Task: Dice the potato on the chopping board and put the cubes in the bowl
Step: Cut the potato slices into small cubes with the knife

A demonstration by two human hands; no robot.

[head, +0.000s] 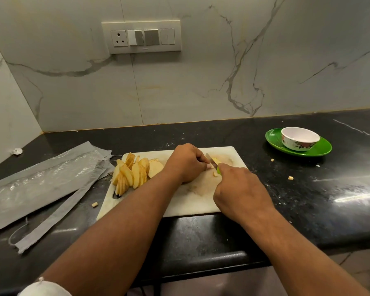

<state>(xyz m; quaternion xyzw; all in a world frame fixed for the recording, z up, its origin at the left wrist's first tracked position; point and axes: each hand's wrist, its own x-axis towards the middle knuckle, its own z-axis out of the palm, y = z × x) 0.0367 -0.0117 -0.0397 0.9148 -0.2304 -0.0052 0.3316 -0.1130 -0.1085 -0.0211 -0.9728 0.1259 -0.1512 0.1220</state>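
Two hands work over one white chopping board (192, 201) lying on the dark surface (308, 199). The left hand (185, 164) is curled with its fingertips pressed down on a small potato piece (215, 160) near the middle of the board. The right hand (240, 189) is closed round the green handle of one knife (210, 160), whose short blade points away from the person and meets the potato piece just beside the left fingertips. One small cut cube (215, 174) lies on the board between the two hands.

At the left end of the board sits a heap of potato slices (135, 173), fanned and leaning on one another; they overlap too much for an exact count, though well over ten edges show. Three stray cubes lie off the board on the surface: one (95, 204) just left of the board's near corner, one (290, 178) to the right of the board, and one (272, 160) nearer the plate.

One white bowl (300, 138) with a flower pattern stands on one green plate (320, 149), well apart from the board at the right rear; no cubes show inside it from this angle. Left of the board lie grey plastic wrappers (41, 184), at least two, overlapping. One crumpled white scrap (16, 151) sits by the wall. On the marble wall is one switch panel (141, 36) with one socket and three switch blocks.
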